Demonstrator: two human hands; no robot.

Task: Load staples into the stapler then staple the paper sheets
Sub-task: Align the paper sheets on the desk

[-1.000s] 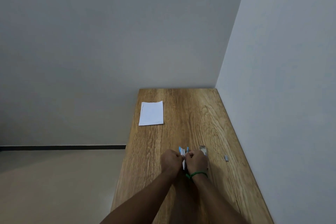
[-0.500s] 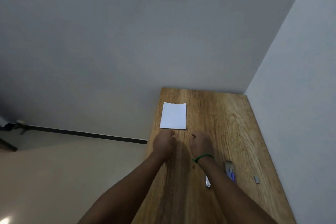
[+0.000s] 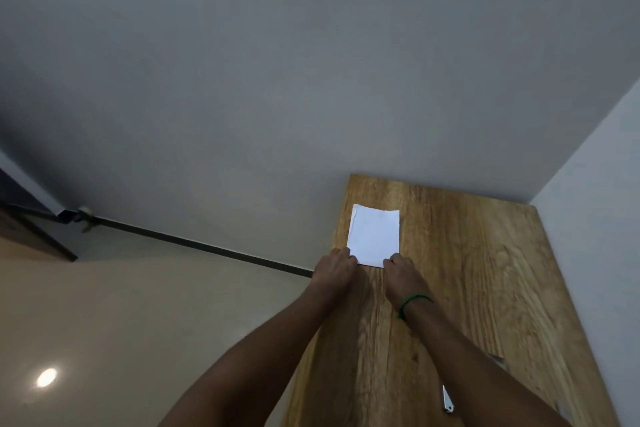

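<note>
The white paper sheets (image 3: 374,236) lie in a neat stack near the far left of the wooden table (image 3: 467,270). My left hand (image 3: 334,269) has its fingers curled on the stack's near left corner. My right hand (image 3: 401,274), with a green bracelet at the wrist, pinches the near right corner. A narrow silvery piece of the stapler (image 3: 446,400) lies on the table beside my right forearm. That forearm hides most of the stapler; only a small tip (image 3: 497,359) shows.
A grey wall runs along the table's right side and another stands behind its far end. The table's left edge drops to a beige floor (image 3: 138,322). A dark door frame stands at the far left.
Both hands left the stapler and reached forward to the paper's near edge. The view swung left and forward, so the stapler now sits near the bottom right.
</note>
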